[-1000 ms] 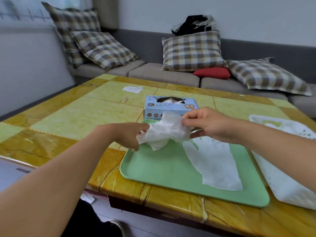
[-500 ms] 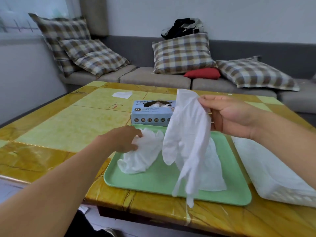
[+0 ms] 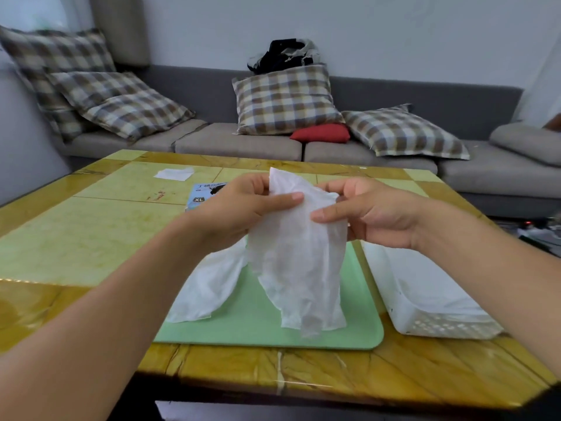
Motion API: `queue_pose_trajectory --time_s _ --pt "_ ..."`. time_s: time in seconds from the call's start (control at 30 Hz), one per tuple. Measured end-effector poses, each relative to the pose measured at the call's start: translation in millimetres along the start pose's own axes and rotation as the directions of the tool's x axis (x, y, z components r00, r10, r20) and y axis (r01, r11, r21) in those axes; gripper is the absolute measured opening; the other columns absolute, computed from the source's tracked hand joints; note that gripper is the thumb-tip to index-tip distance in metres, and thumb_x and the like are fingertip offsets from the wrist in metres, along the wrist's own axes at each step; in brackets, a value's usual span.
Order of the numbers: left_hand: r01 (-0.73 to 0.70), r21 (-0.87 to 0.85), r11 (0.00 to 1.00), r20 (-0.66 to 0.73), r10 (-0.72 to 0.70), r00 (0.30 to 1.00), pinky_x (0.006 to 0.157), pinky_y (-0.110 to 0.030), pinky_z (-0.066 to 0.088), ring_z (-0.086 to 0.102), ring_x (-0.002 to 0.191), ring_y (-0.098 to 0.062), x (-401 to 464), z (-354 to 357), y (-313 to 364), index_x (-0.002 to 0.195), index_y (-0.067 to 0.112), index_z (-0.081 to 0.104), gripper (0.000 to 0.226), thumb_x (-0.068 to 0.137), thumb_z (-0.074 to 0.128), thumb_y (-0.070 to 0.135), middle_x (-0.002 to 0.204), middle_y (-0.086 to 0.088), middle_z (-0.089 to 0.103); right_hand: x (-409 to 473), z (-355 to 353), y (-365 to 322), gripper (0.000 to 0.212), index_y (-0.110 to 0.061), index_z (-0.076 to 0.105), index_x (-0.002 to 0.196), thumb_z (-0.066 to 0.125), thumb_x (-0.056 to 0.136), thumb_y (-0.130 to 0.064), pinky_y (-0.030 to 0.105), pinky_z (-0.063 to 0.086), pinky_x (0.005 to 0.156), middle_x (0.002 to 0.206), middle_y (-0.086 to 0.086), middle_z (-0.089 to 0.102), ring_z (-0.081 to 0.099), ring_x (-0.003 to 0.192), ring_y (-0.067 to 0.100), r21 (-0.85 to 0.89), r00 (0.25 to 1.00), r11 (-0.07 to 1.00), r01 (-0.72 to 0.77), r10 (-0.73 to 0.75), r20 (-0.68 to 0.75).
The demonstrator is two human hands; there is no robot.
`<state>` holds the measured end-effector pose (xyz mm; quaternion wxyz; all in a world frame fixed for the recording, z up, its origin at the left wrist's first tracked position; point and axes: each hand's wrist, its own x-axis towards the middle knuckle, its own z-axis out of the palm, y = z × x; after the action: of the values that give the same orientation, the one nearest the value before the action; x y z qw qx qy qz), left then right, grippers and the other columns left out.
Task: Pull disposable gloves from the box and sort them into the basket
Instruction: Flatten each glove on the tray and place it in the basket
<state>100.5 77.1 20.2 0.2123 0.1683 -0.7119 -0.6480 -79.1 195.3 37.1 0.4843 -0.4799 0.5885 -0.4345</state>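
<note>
Both hands hold a white disposable glove (image 3: 299,262) up over the green tray (image 3: 264,326). My left hand (image 3: 243,208) pinches its top left edge between thumb and fingers. My right hand (image 3: 368,212) pinches its top right edge. The glove hangs down with its fingers near the tray. A second white glove (image 3: 209,287) droops from under my left hand onto the tray's left side. The blue glove box (image 3: 202,194) stands behind my left hand, mostly hidden. The white perforated basket (image 3: 431,326) sits right of the tray.
The yellow and green table (image 3: 79,238) carries a white scrap of paper (image 3: 174,173) at the far left. A grey sofa with checked cushions (image 3: 285,100) and a red cushion (image 3: 321,133) runs behind the table. The table's front edge is close below the tray.
My left hand has left the tray and risen to take the hanging glove's top edge, with the second glove trailing beneath it. My right hand has lowered and come toward the middle.
</note>
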Motion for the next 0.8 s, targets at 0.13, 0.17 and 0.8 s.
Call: queue_pose_trajectory --time_s 0.13,0.17,0.8 --pt "0.097 -0.027 0.995 0.102 -0.094 0.990 0.083 -0.034 0.060 0.072 0.105 -0.027 5 -1 3 0.117 0.003 0.069 0.029 0.092 0.065 0.015 0.115 -0.014 0.074 1 -10 4 0.036 -0.004 0.066 0.126 0.067 0.090 -0.009 0.034 0.060 0.086 0.122 0.014 0.071 0.070 0.103 0.025 0.052 0.993 0.994 -0.092 0.088 0.083" --pt "0.134 0.021 0.991 0.089 -0.135 0.987 0.086 -0.035 0.059 0.072 0.106 -0.025 10 -2 1 0.118 0.006 0.071 0.029 0.092 0.066 0.017 0.115 -0.011 0.074 5 -12 6 0.036 -0.004 0.066 0.126 0.067 0.090 -0.011 0.033 0.061 0.084 0.122 0.014 0.071 0.070 0.101 0.024 0.077 0.992 0.992 -0.104 0.098 0.079" --pt "-0.122 0.717 0.686 0.085 0.088 0.993 0.072 -0.021 0.056 0.068 0.073 -0.002 38 -10 -70 0.087 0.025 0.081 0.009 0.080 0.085 0.020 0.079 0.016 0.076 38 -34 75 0.007 -0.014 0.077 0.086 0.081 0.083 -0.009 0.034 0.055 0.081 0.083 -0.003 0.074 0.067 0.076 0.011 -0.715 0.982 0.698 0.031 -0.154 -0.108"
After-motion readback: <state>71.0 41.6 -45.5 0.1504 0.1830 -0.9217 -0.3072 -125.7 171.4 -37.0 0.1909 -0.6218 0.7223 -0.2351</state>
